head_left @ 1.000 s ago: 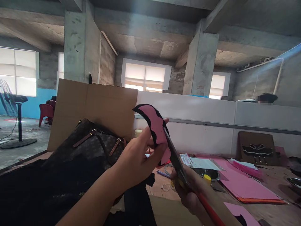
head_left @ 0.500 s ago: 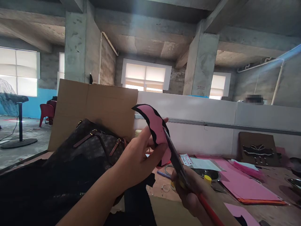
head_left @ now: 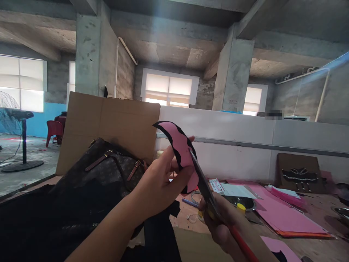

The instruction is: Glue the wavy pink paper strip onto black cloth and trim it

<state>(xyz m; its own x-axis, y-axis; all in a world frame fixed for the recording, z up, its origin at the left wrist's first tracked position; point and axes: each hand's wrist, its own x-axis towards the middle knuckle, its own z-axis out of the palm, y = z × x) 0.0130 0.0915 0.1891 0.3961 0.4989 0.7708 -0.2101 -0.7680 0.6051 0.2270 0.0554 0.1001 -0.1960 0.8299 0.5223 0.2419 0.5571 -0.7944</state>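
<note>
My left hand (head_left: 159, 183) is raised in front of me, fingers pinched on a curved pink paper piece with a wavy black border (head_left: 180, 145). My right hand (head_left: 225, 225) grips a pair of scissors (head_left: 203, 183) with a red handle. The blades point up and meet the right edge of the pink paper piece. Both hands hover above a wooden table (head_left: 313, 240).
A dark brown handbag (head_left: 109, 169) and black fabric (head_left: 40, 222) lie at my left before an upright cardboard sheet (head_left: 109, 123). Pink paper sheets (head_left: 275, 211), a metal bowl (head_left: 242, 201), a yellow cap (head_left: 240, 207) and a decorated brown card (head_left: 298, 171) lie on the right. A white partition (head_left: 245, 145) runs behind.
The scissors and the pink piece stay almost still, shifting only slightly. A person's head behind the partition has moved left.
</note>
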